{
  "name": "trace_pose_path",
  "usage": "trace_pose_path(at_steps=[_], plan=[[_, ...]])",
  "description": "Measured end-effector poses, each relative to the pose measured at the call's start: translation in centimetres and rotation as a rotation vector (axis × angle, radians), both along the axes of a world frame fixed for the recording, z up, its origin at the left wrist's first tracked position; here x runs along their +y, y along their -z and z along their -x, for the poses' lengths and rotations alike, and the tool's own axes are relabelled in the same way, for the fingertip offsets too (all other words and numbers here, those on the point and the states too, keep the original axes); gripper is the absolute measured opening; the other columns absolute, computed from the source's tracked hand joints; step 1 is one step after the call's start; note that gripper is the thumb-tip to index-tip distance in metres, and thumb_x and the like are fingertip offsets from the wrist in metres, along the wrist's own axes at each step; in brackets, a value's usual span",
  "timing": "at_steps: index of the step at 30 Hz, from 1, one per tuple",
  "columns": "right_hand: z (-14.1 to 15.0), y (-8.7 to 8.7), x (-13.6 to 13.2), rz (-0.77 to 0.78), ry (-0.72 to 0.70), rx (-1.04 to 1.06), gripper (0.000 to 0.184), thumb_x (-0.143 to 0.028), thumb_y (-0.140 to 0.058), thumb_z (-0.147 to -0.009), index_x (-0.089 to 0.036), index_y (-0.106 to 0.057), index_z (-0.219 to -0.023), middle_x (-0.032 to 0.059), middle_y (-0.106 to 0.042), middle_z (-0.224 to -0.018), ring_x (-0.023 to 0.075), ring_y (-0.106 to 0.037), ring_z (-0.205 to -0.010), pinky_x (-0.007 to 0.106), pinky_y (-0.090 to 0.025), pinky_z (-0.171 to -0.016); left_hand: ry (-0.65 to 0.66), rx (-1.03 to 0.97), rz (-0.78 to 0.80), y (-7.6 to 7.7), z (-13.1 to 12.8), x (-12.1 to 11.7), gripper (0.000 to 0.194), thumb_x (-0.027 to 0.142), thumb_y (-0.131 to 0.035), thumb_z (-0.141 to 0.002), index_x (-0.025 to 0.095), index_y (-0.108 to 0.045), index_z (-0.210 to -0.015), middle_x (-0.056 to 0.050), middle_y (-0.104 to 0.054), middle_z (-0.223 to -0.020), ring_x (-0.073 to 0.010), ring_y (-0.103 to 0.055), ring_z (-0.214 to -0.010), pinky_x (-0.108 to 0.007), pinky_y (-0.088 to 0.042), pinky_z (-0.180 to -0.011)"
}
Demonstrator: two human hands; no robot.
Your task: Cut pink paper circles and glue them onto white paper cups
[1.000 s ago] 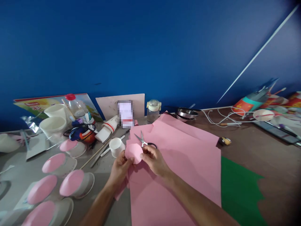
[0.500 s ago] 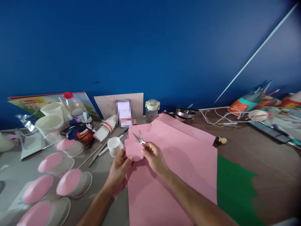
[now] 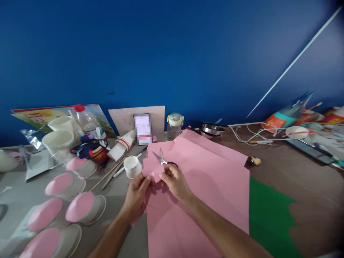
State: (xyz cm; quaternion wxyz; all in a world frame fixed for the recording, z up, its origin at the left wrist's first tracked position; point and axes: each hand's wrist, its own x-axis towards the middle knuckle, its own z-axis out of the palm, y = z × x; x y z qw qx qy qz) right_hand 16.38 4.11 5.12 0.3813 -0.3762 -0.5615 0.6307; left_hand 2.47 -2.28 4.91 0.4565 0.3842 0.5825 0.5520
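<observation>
A small cut piece of pink paper [image 3: 153,172] is held between both hands, in front of me. My left hand [image 3: 137,190] pinches its left edge, thumb on top. On its right edge, my right hand [image 3: 174,182] grips with thumb and fingertips. Just beyond the piece, a pair of scissors [image 3: 161,158] lies with its blades apart; my right hand partly covers its handles. Large pink paper sheets [image 3: 209,186] spread beneath both hands. Close to my left hand stands a small white paper cup [image 3: 132,167].
Several cups topped with pink paper [image 3: 80,206] line the left side. A phone [image 3: 143,129] leans upright at the back beside a lidded glass jar [image 3: 174,126]. Green paper [image 3: 270,215] lies at the right. White cables [image 3: 248,134] and a tablet-like device [image 3: 309,150] lie farther right.
The pink piece's near edge has changed shape, and my right hand has shifted slightly left along it. More of the scissors' dark handle now shows. Both hands keep their hold.
</observation>
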Motion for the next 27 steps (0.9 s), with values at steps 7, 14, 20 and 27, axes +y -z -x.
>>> trace_pose_path(at_steps=[7, 14, 20, 27], plan=[[0.4, -0.1, 0.0, 0.121, -0.029, 0.074, 0.017, -0.031, -0.062, -0.070, -0.020, -0.049, -0.071, -0.0060, -0.053, -0.050, 0.0101, -0.050, -0.041, 0.020, -0.037, -0.038, -0.044, 0.066, -0.013, 0.1, -0.1, 0.2, 0.025, 0.038, -0.061, -0.080, 0.015, -0.061, -0.069, 0.000, -0.059, -0.059, -0.0125, -0.052, -0.056, -0.022, -0.040, -0.055], [0.4, -0.5, -0.1, 0.246, -0.052, 0.144, 0.020, -0.031, -0.065, -0.069, -0.018, -0.049, -0.070, -0.0052, -0.058, -0.054, 0.0064, -0.050, -0.040, 0.019, -0.038, -0.044, -0.126, 0.122, -0.005, 0.6, -0.3, 0.2, 0.022, 0.034, -0.062, -0.079, 0.016, -0.064, -0.069, 0.001, -0.058, -0.058, -0.0127, -0.051, -0.055, -0.021, -0.038, -0.053], [0.5, -0.4, -0.6, 0.086, -0.064, 0.007, 0.014, -0.030, -0.059, -0.074, -0.020, -0.050, -0.071, -0.0054, -0.054, -0.048, 0.0114, -0.049, -0.040, 0.022, -0.038, -0.040, -0.093, 0.091, 0.001, 0.6, -0.6, 0.1, 0.021, 0.035, -0.062, -0.078, 0.016, -0.068, -0.072, 0.000, -0.059, -0.058, -0.0142, -0.054, -0.057, -0.023, -0.039, -0.054], [0.4, -0.5, -1.0, -0.207, -0.001, -0.144, 0.012, -0.025, -0.051, -0.081, -0.019, -0.056, -0.072, 0.0037, -0.066, -0.070, 0.0170, -0.061, -0.065, 0.028, -0.047, -0.062, 0.095, 0.023, -0.040, 0.1, -0.4, -0.4, 0.028, 0.041, -0.061, -0.079, 0.014, -0.070, -0.078, -0.003, -0.062, -0.067, -0.0158, -0.054, -0.064, -0.024, -0.042, -0.060]])
